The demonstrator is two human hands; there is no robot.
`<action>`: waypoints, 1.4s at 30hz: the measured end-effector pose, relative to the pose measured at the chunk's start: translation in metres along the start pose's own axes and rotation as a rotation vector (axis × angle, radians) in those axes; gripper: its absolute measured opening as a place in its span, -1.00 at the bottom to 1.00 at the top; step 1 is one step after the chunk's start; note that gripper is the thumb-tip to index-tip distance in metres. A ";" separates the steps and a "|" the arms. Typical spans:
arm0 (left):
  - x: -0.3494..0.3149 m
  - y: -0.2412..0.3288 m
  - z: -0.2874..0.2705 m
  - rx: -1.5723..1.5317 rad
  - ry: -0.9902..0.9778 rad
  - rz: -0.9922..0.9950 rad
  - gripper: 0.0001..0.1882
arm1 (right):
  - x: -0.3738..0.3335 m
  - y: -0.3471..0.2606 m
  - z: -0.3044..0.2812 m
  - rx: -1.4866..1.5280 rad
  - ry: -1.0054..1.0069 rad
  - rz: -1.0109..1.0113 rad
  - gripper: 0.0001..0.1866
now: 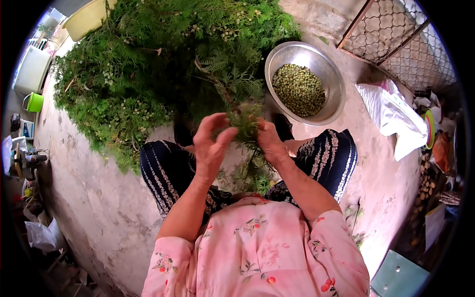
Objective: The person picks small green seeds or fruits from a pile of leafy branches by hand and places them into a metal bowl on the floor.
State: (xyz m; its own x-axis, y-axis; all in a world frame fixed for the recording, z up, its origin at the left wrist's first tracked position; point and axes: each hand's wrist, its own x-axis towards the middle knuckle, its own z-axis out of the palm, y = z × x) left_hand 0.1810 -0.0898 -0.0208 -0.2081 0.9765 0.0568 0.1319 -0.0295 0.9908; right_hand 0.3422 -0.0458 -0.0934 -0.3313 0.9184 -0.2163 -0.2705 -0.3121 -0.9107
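Note:
Between my knees, my right hand (270, 142) is closed on a leafy green evergreen sprig (246, 121), whose foliage is blurred. Just left of the sprig is my left hand (213, 138), its fingers spread and curved and nothing seen between them. In front of me lies a large heap of evergreen branches (123, 64) with small pale green cones among the leaves. To the right of the heap stands a wide metal basin (334, 72) partly filled with small round green cones (298, 89).
A white woven sack (391, 111) lies at right, below a metal mesh gate (381, 39). A yellow tub (86, 21) and a green bucket (34, 102) stand at far left. Bits of greenery (260, 180) lie on the concrete floor (89, 188) between my feet.

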 end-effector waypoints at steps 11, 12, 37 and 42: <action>-0.004 -0.029 0.017 -0.374 0.017 -0.289 -0.70 | -0.016 0.004 0.032 -0.471 0.067 -0.079 -0.81; -0.004 -0.026 0.016 -0.341 0.027 -0.339 -0.73 | -0.015 0.008 0.028 -0.571 0.044 -0.051 -0.81; 0.002 -0.025 0.007 -0.425 -0.170 -0.337 -0.89 | -0.005 -0.051 0.036 -0.287 -0.122 -0.173 -0.81; 0.001 -0.027 0.006 -0.511 -0.170 -0.440 -0.90 | -0.003 -0.039 0.026 -0.137 -0.113 0.058 -0.84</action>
State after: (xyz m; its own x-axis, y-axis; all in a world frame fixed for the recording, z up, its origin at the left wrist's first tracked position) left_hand 0.1830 -0.0865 -0.0484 0.0227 0.9394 -0.3419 -0.4116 0.3205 0.8532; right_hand 0.3303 -0.0424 -0.0485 -0.4442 0.8644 -0.2357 -0.1248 -0.3202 -0.9391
